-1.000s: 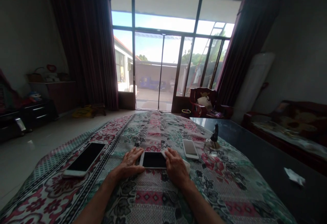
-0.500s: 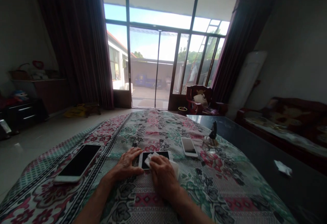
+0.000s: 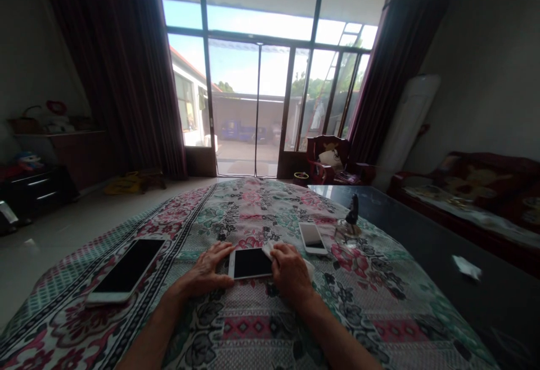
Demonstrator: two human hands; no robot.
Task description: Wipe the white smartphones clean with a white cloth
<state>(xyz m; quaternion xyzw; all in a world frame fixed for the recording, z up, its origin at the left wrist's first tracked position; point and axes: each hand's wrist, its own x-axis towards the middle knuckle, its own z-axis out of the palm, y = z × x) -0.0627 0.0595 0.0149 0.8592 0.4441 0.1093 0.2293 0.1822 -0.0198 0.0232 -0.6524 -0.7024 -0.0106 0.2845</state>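
A white phone with a dark screen lies sideways on the flowered cloth. My left hand rests at its left end, thumb and fingers spread apart along the edge. Over the phone's right end, my right hand is closed on a white tissue, part of which sticks out to the right of the fingers. The phone's right end is hidden under that hand and tissue.
A larger phone lies at the left and a small white phone at the right. Beyond it stands a glass bottle with a black top. Crumpled white paper is on the dark table.
My right hand has slid to the right across the phone with the tissue, uncovering more of the screen. My left hand has stayed at the phone's left end. The view has shifted slightly.
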